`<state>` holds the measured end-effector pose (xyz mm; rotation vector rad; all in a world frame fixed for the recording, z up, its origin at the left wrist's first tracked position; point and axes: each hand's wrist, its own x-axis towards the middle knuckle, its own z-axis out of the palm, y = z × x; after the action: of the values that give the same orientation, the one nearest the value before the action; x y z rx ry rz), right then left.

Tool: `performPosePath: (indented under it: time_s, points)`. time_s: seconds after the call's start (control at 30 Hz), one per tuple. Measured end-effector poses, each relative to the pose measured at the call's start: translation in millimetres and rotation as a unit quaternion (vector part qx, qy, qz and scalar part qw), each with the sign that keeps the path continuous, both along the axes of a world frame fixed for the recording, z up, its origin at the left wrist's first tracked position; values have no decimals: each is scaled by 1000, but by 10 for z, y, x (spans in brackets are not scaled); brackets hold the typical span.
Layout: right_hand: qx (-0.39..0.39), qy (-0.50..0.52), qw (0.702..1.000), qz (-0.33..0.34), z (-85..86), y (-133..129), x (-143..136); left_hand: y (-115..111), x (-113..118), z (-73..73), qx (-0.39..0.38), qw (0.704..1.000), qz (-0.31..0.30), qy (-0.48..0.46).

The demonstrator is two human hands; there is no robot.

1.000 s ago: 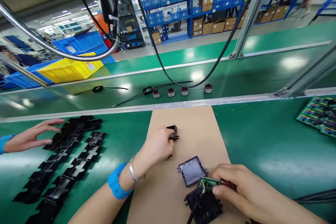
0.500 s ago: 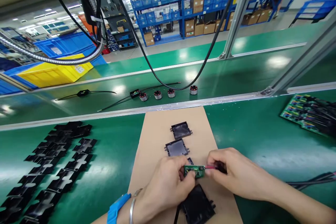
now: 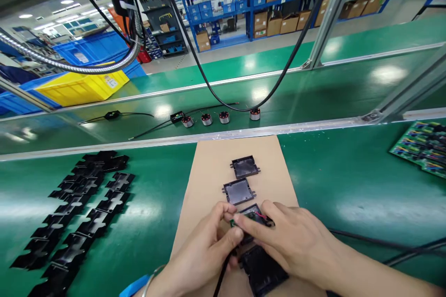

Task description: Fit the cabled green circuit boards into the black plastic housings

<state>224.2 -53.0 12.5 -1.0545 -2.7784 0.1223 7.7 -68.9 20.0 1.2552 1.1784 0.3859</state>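
A small green circuit board [image 3: 232, 223] is mostly covered by my fingers, low over an open black plastic case [image 3: 257, 209]. My left hand [image 3: 205, 250] pinches the board's left end, and a black cable [image 3: 222, 274] runs down beside its thumb. Reaching over from the right, my right hand [image 3: 296, 236] lays its forefinger across the board and curls its other fingers by the red wires [image 3: 260, 216]. Whether the board touches the case floor is hidden. Another black case [image 3: 265, 271] lies below my hands; two more, one nearer [image 3: 239, 191] and one farther [image 3: 245, 167], lie beyond.
Brown cardboard [image 3: 209, 167] lies under the cases on the green bench. Black plastic pieces [image 3: 80, 199] lie in rows at left. Wired circuit boards [image 3: 423, 148] are stacked at right, with black cables [image 3: 369, 240] below. Small round motors [image 3: 206, 119] stand behind the metal rail [image 3: 156, 141].
The circuit board has come down and turned over the black case. My right hand has moved left from the wires onto the board. The view has shifted slightly.
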Motion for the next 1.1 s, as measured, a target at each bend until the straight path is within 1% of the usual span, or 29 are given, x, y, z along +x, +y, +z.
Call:
performPosePath:
  time_s: [0.03, 0.07, 0.17, 0.23, 0.3, 0.4, 0.5, 0.6, 0.67, 0.7, 0.8, 0.87, 1.0, 1.1]
  points:
    - [-22, 1, 1000, -5, -33, 25, 35, -70, -50, -14, 1, 1000, 2, 14]
    - [-43, 1, 999, -16, -68, 49, 66, -134, -81, -30, 25, 999, 3, 47]
    - [-95, 16, 995, -38, -153, 93, 155, -227, -73, -98, 123, 982, -11, 141]
    - [-106, 27, 993, -51, -182, 84, 227, -188, -14, -162, 176, 973, -29, 149]
    - [-108, 33, 991, -67, -190, 53, 300, -90, 44, -225, 226, 964, -43, 133]
    - [-100, 42, 991, -78, -174, 16, 376, 63, 87, -252, 274, 953, -54, 115]
    - [-66, 55, 995, -55, -141, 43, 407, 130, 86, -173, 288, 947, -68, 125]
    - [-29, 47, 998, 24, -91, 117, 416, 124, 83, -88, 290, 943, -79, 141]
    - [-31, 30, 997, 69, -53, 164, 412, 113, 90, -87, 293, 940, -91, 148]
    - [-37, 21, 996, 78, -36, 185, 406, 111, 94, -102, 296, 938, -99, 152]
    - [-68, 3, 995, 72, -3, 249, 377, 125, 97, -164, 303, 932, -112, 164]
    - [-94, 6, 994, 63, 2, 312, 361, 152, 87, -180, 296, 933, -118, 164]
    - [-140, 34, 987, 77, -9, 466, 345, 215, 58, -152, 275, 941, -136, 145]
    - [-152, 46, 983, 90, -13, 527, 326, 229, 50, -143, 270, 943, -130, 145]
